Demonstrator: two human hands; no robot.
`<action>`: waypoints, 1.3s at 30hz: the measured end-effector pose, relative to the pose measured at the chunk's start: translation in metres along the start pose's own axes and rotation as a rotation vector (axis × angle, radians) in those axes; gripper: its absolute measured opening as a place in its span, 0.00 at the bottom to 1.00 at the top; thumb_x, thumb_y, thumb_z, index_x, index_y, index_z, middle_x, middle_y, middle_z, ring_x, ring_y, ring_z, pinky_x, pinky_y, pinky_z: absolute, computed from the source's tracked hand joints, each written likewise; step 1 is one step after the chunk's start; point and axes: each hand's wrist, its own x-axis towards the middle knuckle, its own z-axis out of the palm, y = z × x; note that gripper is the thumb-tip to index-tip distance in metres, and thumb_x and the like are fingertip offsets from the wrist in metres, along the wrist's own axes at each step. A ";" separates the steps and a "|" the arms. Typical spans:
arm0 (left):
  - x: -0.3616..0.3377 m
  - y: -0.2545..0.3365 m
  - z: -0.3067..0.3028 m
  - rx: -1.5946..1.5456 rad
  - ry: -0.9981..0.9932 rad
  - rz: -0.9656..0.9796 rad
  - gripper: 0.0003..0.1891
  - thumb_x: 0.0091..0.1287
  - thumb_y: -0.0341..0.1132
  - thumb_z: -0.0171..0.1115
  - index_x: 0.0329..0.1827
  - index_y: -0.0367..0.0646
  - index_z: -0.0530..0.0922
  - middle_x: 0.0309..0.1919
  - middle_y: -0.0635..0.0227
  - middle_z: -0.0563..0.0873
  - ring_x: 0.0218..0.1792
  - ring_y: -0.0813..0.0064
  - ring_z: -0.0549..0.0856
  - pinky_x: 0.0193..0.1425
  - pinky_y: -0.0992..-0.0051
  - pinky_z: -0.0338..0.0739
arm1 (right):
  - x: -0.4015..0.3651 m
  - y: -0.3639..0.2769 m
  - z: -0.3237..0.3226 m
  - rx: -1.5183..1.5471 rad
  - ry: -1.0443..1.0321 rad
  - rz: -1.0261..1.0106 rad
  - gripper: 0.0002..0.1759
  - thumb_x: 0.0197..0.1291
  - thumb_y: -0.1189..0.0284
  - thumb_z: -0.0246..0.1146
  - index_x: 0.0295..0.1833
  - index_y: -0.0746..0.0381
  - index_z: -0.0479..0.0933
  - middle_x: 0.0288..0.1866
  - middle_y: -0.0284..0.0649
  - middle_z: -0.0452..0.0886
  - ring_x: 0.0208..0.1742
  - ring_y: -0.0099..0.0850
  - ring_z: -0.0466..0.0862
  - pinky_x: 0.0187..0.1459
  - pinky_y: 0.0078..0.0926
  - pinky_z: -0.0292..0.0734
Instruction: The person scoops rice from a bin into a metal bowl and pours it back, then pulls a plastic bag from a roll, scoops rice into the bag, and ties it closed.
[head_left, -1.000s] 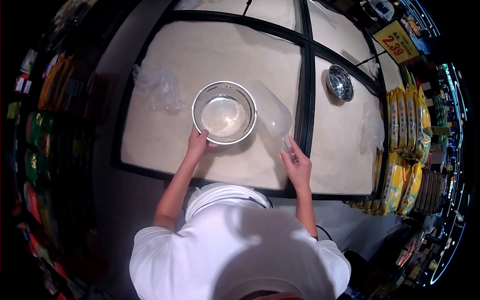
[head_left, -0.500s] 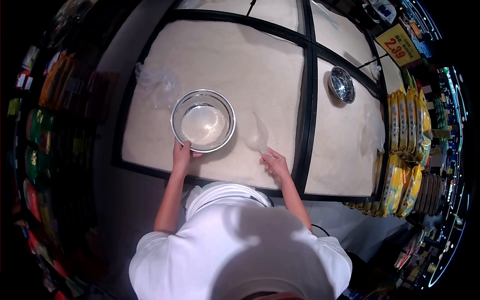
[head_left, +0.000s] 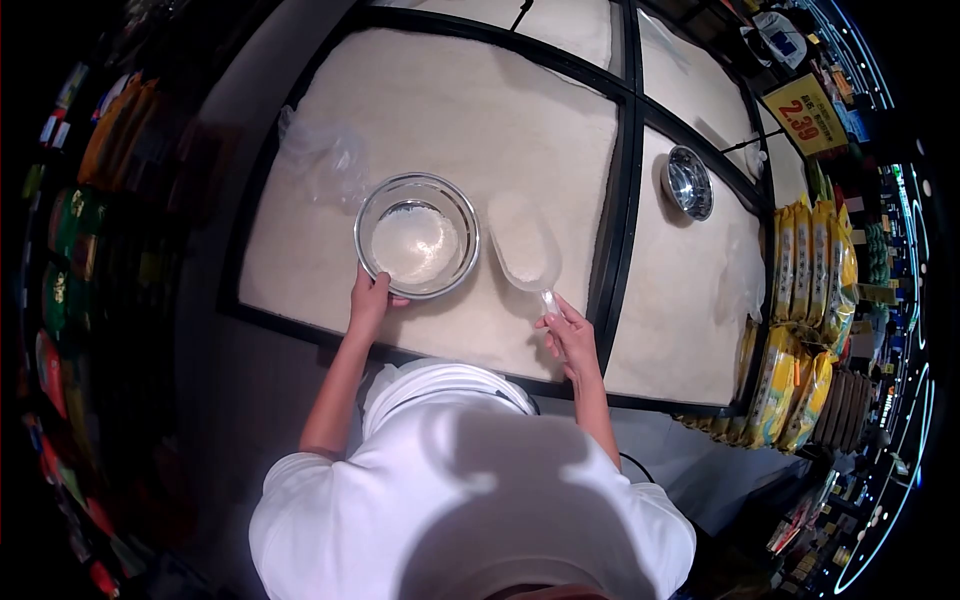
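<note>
My left hand grips the near rim of a round metal bowl, which has some white grain in its bottom. The bowl is over a wide bin of white grain, probably rice. To its right, my right hand is closed round the handle of a clear plastic scoop. White grain shows in the scoop, whose mouth points away from me. A gap separates scoop and bowl.
A crumpled clear plastic bag lies on the grain at left. Another metal bowl sits in the right compartment, beyond a black divider. Yellow packages and a price sign stand at right.
The scoop has come up out of the grain and now shows a load in it. My right hand has shifted slightly right and toward me. The bowl stays in my left hand.
</note>
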 end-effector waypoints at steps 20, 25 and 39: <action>-0.001 -0.010 0.022 0.017 -0.108 -0.064 0.32 0.68 0.28 0.45 0.76 0.46 0.53 0.54 0.52 0.78 0.32 0.65 0.88 0.34 0.73 0.88 | -0.011 -0.029 0.061 -0.923 0.232 -0.605 0.29 0.58 0.72 0.70 0.66 0.50 0.76 0.33 0.35 0.83 0.25 0.21 0.77 0.31 0.19 0.75; -0.013 0.018 0.026 0.286 -0.080 -0.042 0.33 0.68 0.28 0.45 0.78 0.49 0.51 0.49 0.49 0.80 0.30 0.65 0.88 0.33 0.68 0.85 | -0.008 -0.025 0.025 -0.592 0.342 -0.432 0.30 0.60 0.73 0.69 0.69 0.57 0.73 0.32 0.31 0.81 0.28 0.14 0.73 0.32 0.15 0.73; 0.034 0.050 0.028 0.866 -0.005 1.151 0.42 0.58 0.21 0.63 0.76 0.59 0.62 0.32 0.63 0.75 0.30 0.60 0.78 0.33 0.62 0.77 | -0.011 0.008 -0.010 -0.555 0.406 -0.235 0.31 0.62 0.67 0.68 0.69 0.62 0.71 0.30 0.27 0.78 0.27 0.15 0.72 0.29 0.16 0.70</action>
